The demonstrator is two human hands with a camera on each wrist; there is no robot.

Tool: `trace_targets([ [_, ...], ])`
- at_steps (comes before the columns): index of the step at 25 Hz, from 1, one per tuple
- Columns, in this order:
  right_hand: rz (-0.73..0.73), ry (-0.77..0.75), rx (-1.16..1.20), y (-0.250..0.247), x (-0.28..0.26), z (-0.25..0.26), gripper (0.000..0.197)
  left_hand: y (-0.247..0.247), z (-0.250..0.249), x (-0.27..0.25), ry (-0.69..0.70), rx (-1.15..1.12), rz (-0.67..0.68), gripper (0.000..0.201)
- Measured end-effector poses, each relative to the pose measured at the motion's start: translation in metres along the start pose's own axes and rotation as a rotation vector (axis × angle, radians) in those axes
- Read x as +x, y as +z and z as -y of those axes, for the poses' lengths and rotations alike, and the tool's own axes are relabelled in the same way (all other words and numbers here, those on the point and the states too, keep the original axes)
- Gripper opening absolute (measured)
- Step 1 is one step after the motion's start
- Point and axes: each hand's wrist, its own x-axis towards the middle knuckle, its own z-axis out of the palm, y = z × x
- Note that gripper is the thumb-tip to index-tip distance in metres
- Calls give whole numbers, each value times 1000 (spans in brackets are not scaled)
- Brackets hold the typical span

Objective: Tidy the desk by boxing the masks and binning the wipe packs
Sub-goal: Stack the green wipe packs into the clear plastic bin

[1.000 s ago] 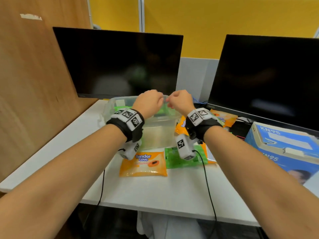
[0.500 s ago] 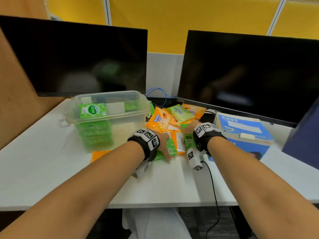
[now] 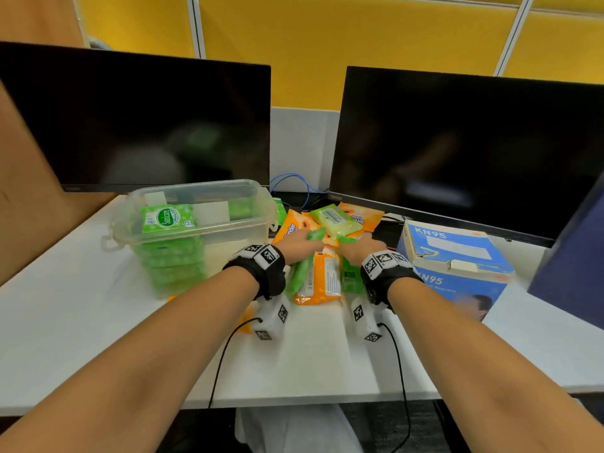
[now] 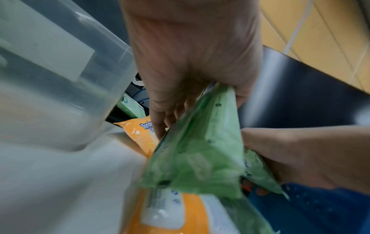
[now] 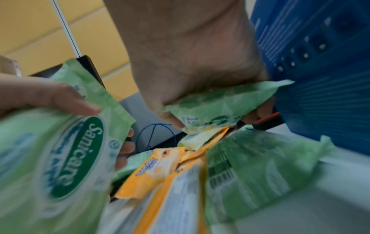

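A green wipe pack (image 4: pixel 202 152) is held in the left hand (image 3: pixel 295 246), fingers and thumb curled round its upper end, at the middle of the head view above the pile of packs. A second green wipe pack (image 5: pixel 222 104) is clamped in the grip of the right hand (image 3: pixel 358 247), just right of the left hand. Below both hands, an orange wipe pack (image 3: pixel 318 279) is seen lying on the white bench (image 3: pixel 81 322), with more orange and green packs heaped behind it toward the monitors. A clear plastic bin (image 3: pixel 235 230) is placed at centre left of the frame, just beside the pile, and a stack of green packs (image 3: pixel 170 253) is visible inside it. A blue mask box (image 3: pixel 457 256) marked KN95 is set at centre right, close to the right wrist.
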Motion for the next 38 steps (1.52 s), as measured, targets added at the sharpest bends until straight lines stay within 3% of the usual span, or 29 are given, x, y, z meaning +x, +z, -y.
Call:
trace_targets([
  [1, -14, -33, 81, -8, -7, 4, 86, -2, -5, 1, 28, -157, -61, 47],
  [3, 32, -156, 523, -28, -18, 13, 59, -7, -17, 1, 73, -487, -167, 15],
  [5, 280, -188, 1075, -43, -34, 17, 34, -17, -24, 6, 113, -718, -256, 15],
  [6, 398, -175, 1261, -49, -41, 16, 36, -22, -26, 8, 153, -795, -296, 12],
  [8, 526, -195, 1437, -62, -54, 16, 47, -36, -29, 12, 208, -889, -379, 22],
  [11, 724, -404, 1459, -82, -83, 32, 39, -55, -27, 22, 159, -885, -474, 55],
  [13, 759, -491, 1335, -84, -96, 57, 29, -70, -33, 9, 139, -806, -552, 67],
  [16, 809, -542, 1204, -78, -109, 92, 20, -91, -38, -15, 129, -755, -631, 63],
  [18, 834, -552, 1207, -75, -120, 114, 21, -108, -34, -29, 152, -679, -632, 68],
  [19, 779, -555, 1173, -71, -124, 126, 25, -115, -29, -33, 165, -630, -657, 65],
  [20, 707, -560, 1097, -67, -129, 140, 34, -122, -23, -38, 159, -579, -703, 61],
  [23, 471, -600, 839, -45, -131, 182, 88, -142, 0, -50, 42, -448, -833, 50],
  [24, 389, -615, 802, -37, -132, 192, 90, -150, 8, -55, -4, -366, -818, 49],
  [27, 243, -529, 739, -10, -128, 215, 68, -180, 41, -62, -132, 55, -644, 49],
  [30, 156, -471, 403, 4, -134, 222, 67, -184, 84, -65, -233, 450, -412, 49],
  [35, 99, -672, -353, 61, -58, 248, 57, -175, 119, -53, -200, 507, -310, 60],
  [36, 80, -696, -455, 53, -73, 243, 54, -175, 120, -50, -222, 534, -293, 62],
  [38, 128, -682, -526, 12, -152, 221, 46, -176, 125, -43, -269, 545, -286, 65],
])
